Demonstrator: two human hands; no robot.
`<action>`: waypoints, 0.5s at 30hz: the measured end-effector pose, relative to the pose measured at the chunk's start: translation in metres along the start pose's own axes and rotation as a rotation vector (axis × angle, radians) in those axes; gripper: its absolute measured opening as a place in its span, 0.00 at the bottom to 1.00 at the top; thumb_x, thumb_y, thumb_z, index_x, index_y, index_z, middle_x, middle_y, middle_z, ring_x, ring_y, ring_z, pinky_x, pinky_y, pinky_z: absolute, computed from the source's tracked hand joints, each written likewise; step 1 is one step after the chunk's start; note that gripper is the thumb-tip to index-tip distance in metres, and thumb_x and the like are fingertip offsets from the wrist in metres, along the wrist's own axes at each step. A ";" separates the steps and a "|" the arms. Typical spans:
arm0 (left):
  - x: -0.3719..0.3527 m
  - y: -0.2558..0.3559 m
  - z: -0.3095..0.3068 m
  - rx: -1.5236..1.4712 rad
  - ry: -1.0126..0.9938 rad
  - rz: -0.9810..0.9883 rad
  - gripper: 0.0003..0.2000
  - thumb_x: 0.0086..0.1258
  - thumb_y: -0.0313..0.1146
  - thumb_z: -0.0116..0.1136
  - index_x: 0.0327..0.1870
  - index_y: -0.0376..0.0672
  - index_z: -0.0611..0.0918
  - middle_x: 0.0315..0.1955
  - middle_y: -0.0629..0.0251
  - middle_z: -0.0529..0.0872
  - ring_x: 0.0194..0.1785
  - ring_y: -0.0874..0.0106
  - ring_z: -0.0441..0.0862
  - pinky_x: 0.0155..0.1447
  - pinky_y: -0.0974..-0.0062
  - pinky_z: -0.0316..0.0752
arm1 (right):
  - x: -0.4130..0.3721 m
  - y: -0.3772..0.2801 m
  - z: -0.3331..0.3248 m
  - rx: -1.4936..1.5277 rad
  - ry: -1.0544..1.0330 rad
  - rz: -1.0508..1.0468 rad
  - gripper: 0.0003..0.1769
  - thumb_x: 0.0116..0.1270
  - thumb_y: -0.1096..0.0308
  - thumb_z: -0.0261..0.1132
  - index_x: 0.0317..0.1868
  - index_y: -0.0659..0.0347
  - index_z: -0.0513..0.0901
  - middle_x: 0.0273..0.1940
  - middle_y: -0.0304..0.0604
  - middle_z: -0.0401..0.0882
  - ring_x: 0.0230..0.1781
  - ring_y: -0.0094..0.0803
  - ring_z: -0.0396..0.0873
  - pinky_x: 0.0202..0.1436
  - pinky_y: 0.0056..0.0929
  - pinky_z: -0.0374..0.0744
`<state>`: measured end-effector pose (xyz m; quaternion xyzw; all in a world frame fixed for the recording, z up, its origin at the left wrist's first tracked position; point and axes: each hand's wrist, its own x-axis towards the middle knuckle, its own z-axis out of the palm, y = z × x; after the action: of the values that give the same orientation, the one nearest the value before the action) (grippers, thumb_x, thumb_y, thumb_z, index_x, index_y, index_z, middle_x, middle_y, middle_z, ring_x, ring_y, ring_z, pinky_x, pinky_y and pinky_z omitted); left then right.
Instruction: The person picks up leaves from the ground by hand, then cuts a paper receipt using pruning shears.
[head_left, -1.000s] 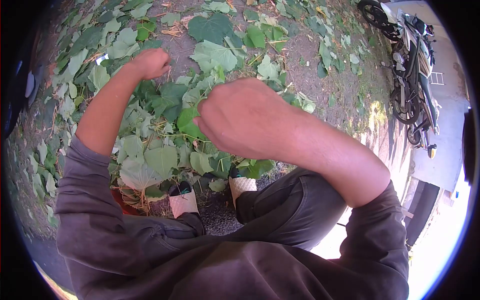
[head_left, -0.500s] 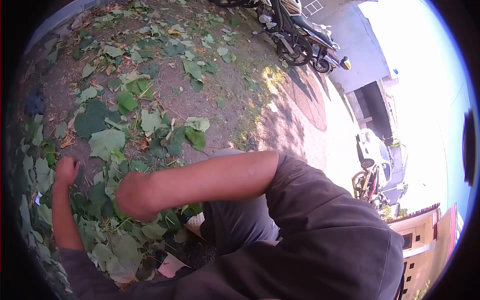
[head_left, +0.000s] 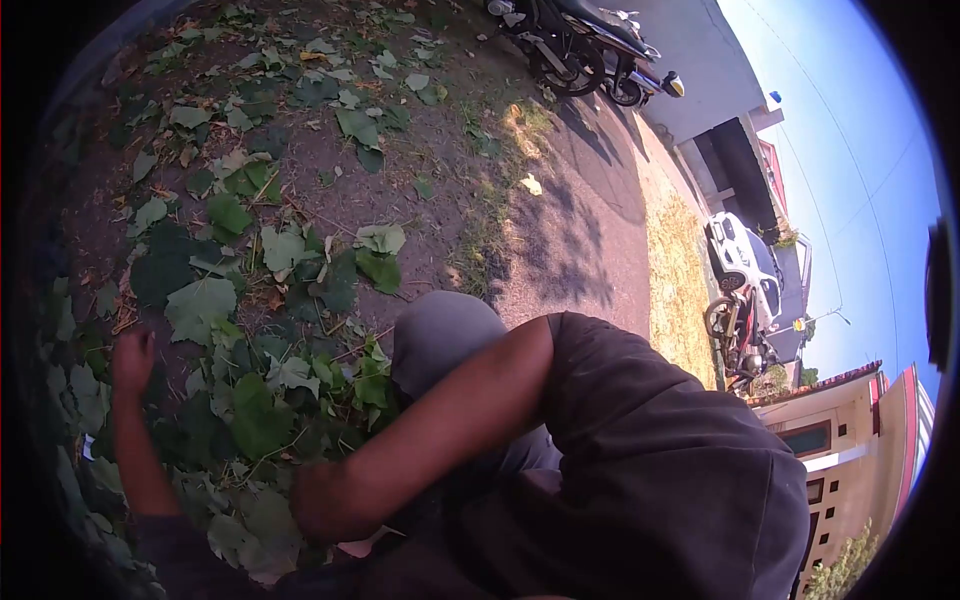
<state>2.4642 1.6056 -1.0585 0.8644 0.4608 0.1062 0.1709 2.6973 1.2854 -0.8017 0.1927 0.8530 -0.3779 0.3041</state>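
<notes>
My left hand [head_left: 133, 362] is at the left, low over the leaf-covered ground, its fingers curled closed. What it holds, if anything, is hidden. Near my body at the bottom, my right hand [head_left: 328, 505] is in shade among the leaves, its back towards me and its fingers out of sight. Between the two hands lie broad green leaves [head_left: 262, 415] and thin stems. A large pale green leaf [head_left: 202, 308] lies just beyond my left hand. My bent grey-clad knee [head_left: 445, 335] is beside my right forearm.
More cut leaves [head_left: 365, 130] lie scattered over bare soil towards the top. Motorcycles [head_left: 570, 50] stand at the top beside a wall. A paved strip [head_left: 560, 230] runs past my knee. Farther off are a white car [head_left: 740, 255], another motorcycle [head_left: 740, 335] and a house [head_left: 830, 440].
My right hand has moved down and slightly right, towards my body, uncovering leaves where it was. My left hand stays in nearly the same place. The view has shifted slightly and is darker.
</notes>
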 end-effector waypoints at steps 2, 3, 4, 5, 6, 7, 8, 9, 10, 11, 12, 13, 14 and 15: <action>-0.003 -0.005 0.001 0.036 0.017 0.049 0.13 0.78 0.37 0.60 0.43 0.34 0.87 0.37 0.42 0.87 0.45 0.41 0.85 0.51 0.46 0.78 | 0.014 0.004 0.004 -0.061 0.154 0.011 0.22 0.69 0.49 0.69 0.53 0.55 0.91 0.51 0.42 0.90 0.52 0.47 0.88 0.62 0.54 0.77; -0.007 -0.010 0.000 0.076 -0.018 0.041 0.13 0.78 0.37 0.60 0.43 0.34 0.86 0.37 0.42 0.87 0.45 0.41 0.84 0.52 0.47 0.78 | 0.021 0.005 0.006 -0.052 0.158 0.010 0.22 0.69 0.49 0.69 0.53 0.55 0.91 0.51 0.42 0.90 0.52 0.47 0.88 0.62 0.54 0.77; -0.008 -0.013 -0.001 0.113 -0.047 0.032 0.13 0.78 0.37 0.59 0.43 0.34 0.86 0.38 0.42 0.87 0.46 0.41 0.84 0.53 0.47 0.77 | 0.022 0.005 0.003 -0.139 0.121 0.032 0.24 0.69 0.46 0.69 0.55 0.53 0.92 0.52 0.42 0.91 0.53 0.45 0.88 0.61 0.52 0.80; -0.009 -0.021 -0.003 0.114 -0.051 0.037 0.13 0.78 0.37 0.59 0.43 0.34 0.86 0.38 0.42 0.87 0.46 0.41 0.84 0.53 0.47 0.77 | 0.022 0.003 -0.002 -0.225 0.084 0.053 0.25 0.69 0.43 0.69 0.56 0.51 0.92 0.52 0.43 0.92 0.55 0.44 0.89 0.59 0.51 0.83; -0.010 -0.030 -0.008 0.129 -0.070 0.015 0.13 0.78 0.37 0.59 0.44 0.33 0.86 0.39 0.41 0.87 0.47 0.41 0.84 0.53 0.47 0.78 | 0.024 0.000 -0.008 -0.216 0.089 0.055 0.25 0.69 0.43 0.69 0.56 0.51 0.92 0.52 0.43 0.92 0.55 0.44 0.89 0.59 0.51 0.83; -0.009 -0.041 -0.012 0.144 -0.087 -0.002 0.13 0.78 0.36 0.59 0.45 0.33 0.86 0.41 0.41 0.88 0.48 0.41 0.84 0.54 0.48 0.78 | 0.023 -0.003 -0.017 -0.269 -0.035 0.028 0.26 0.69 0.42 0.69 0.57 0.50 0.92 0.55 0.41 0.91 0.56 0.42 0.89 0.61 0.50 0.83; -0.008 -0.055 -0.019 0.111 -0.067 -0.045 0.13 0.79 0.36 0.58 0.48 0.32 0.86 0.42 0.40 0.88 0.49 0.41 0.85 0.55 0.48 0.78 | 0.022 -0.005 -0.023 -0.315 -0.155 0.006 0.27 0.68 0.41 0.70 0.58 0.49 0.92 0.57 0.40 0.91 0.57 0.40 0.88 0.62 0.50 0.82; -0.008 -0.071 -0.024 0.079 -0.048 -0.080 0.14 0.80 0.37 0.57 0.50 0.32 0.85 0.44 0.39 0.88 0.50 0.41 0.85 0.56 0.48 0.78 | 0.025 -0.010 -0.024 -0.295 -0.141 0.026 0.27 0.68 0.41 0.70 0.58 0.49 0.92 0.57 0.40 0.91 0.57 0.40 0.88 0.62 0.50 0.82; -0.009 -0.101 -0.021 0.049 0.042 -0.127 0.17 0.84 0.38 0.54 0.55 0.31 0.84 0.46 0.39 0.88 0.52 0.41 0.85 0.59 0.50 0.78 | 0.028 -0.015 -0.025 -0.373 -0.136 0.003 0.26 0.70 0.43 0.68 0.59 0.49 0.91 0.60 0.39 0.89 0.59 0.39 0.87 0.63 0.48 0.82; -0.008 -0.113 -0.028 0.094 0.002 -0.229 0.20 0.86 0.41 0.50 0.61 0.32 0.83 0.52 0.41 0.88 0.58 0.43 0.85 0.62 0.52 0.77 | 0.034 -0.018 -0.023 -0.451 -0.130 -0.019 0.25 0.72 0.45 0.67 0.60 0.49 0.91 0.63 0.38 0.88 0.61 0.37 0.86 0.64 0.47 0.81; -0.015 -0.145 -0.019 0.041 0.133 -0.191 0.22 0.86 0.46 0.49 0.61 0.33 0.82 0.53 0.41 0.88 0.58 0.43 0.85 0.61 0.50 0.77 | 0.035 -0.023 -0.025 -0.485 -0.105 -0.051 0.25 0.72 0.45 0.67 0.60 0.49 0.91 0.63 0.37 0.88 0.61 0.36 0.86 0.64 0.46 0.81; -0.026 -0.145 -0.026 0.034 0.130 -0.241 0.24 0.86 0.47 0.49 0.64 0.33 0.82 0.57 0.39 0.87 0.61 0.43 0.84 0.64 0.50 0.76 | 0.031 -0.026 -0.027 -0.489 -0.083 -0.066 0.25 0.72 0.45 0.67 0.60 0.48 0.91 0.63 0.36 0.88 0.61 0.36 0.86 0.64 0.46 0.81; -0.037 -0.174 -0.016 0.149 0.143 -0.288 0.27 0.85 0.51 0.49 0.66 0.35 0.81 0.58 0.39 0.86 0.62 0.42 0.84 0.65 0.51 0.76 | 0.030 -0.030 -0.030 -0.501 -0.071 -0.086 0.24 0.72 0.45 0.67 0.60 0.47 0.91 0.63 0.36 0.88 0.61 0.35 0.86 0.64 0.45 0.81; -0.044 -0.205 -0.010 0.269 0.159 -0.350 0.30 0.84 0.56 0.49 0.67 0.36 0.81 0.60 0.39 0.86 0.64 0.42 0.83 0.67 0.52 0.76 | 0.031 -0.033 -0.033 -0.512 -0.064 -0.107 0.24 0.72 0.44 0.67 0.60 0.47 0.91 0.63 0.35 0.88 0.61 0.34 0.86 0.64 0.44 0.81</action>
<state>2.2804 1.6772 -1.1311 0.7752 0.6256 0.0805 0.0329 2.6434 1.2923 -0.7871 0.0521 0.9198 -0.1713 0.3492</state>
